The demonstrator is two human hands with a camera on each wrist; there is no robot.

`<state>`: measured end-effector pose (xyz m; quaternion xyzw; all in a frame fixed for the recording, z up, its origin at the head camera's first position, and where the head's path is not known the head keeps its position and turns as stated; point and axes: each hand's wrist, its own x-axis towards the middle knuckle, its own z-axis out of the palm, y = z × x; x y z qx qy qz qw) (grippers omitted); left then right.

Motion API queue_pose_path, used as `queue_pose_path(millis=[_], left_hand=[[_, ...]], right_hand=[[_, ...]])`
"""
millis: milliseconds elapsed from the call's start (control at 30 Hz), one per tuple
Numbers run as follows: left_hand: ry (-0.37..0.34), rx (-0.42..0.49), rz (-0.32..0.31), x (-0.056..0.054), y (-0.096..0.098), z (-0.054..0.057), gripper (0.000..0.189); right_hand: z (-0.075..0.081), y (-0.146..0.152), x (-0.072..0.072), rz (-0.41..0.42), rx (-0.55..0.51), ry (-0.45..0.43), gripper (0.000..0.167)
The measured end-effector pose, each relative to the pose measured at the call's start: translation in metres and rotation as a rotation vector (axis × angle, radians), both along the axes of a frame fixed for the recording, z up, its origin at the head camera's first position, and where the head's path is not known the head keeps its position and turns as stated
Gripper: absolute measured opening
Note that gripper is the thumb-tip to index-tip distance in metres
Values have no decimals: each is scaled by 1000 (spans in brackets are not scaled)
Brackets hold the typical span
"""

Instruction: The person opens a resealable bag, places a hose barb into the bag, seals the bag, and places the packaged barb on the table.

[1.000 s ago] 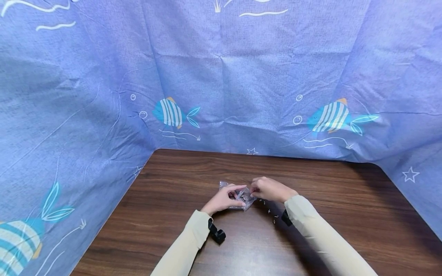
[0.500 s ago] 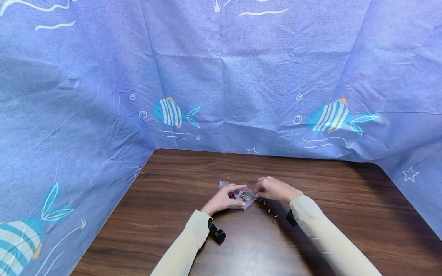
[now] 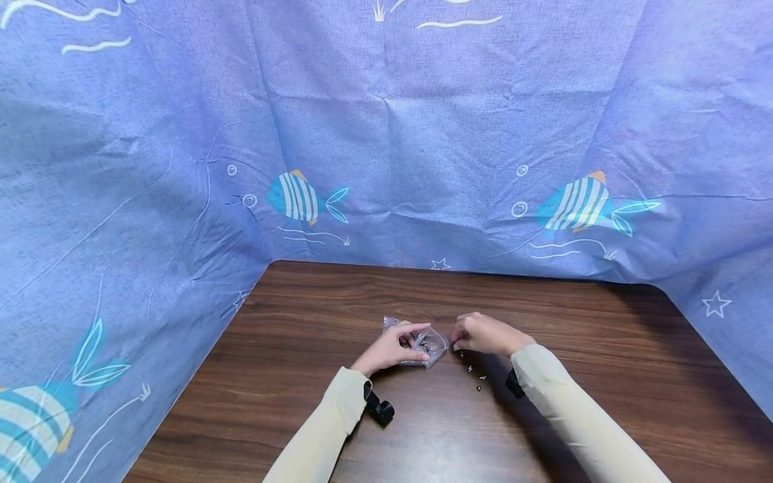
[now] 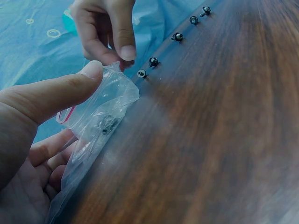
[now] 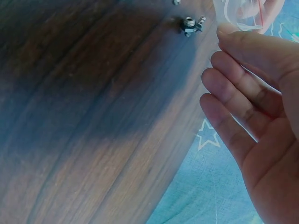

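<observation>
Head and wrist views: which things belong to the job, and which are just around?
In the job:
Clear bag, held by the left hand
Bagged metal parts
Loose metal parts
Right hand, near the bag's mouth

Just around:
Wooden table
Fish-print cloth
Black wrist devices

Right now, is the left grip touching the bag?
Touching. The left wrist view shows the left grip with its thumb against the bag.

Your clear bag (image 4: 122, 92) lies open-mouthed on the counter (image 3: 338, 295), small metal parts (image 4: 110, 125) inside; five loose parts (image 4: 176, 37) trail in a row beside it
</observation>
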<state>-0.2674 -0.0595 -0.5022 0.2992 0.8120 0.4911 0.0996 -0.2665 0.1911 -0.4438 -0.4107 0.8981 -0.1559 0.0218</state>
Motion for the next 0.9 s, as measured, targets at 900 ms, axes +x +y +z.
queue_pose_path(millis=[900], left_hand=[[-21, -20, 5, 1, 0, 2, 62]], right_hand=[[-9, -2, 0, 7, 9, -76, 6]])
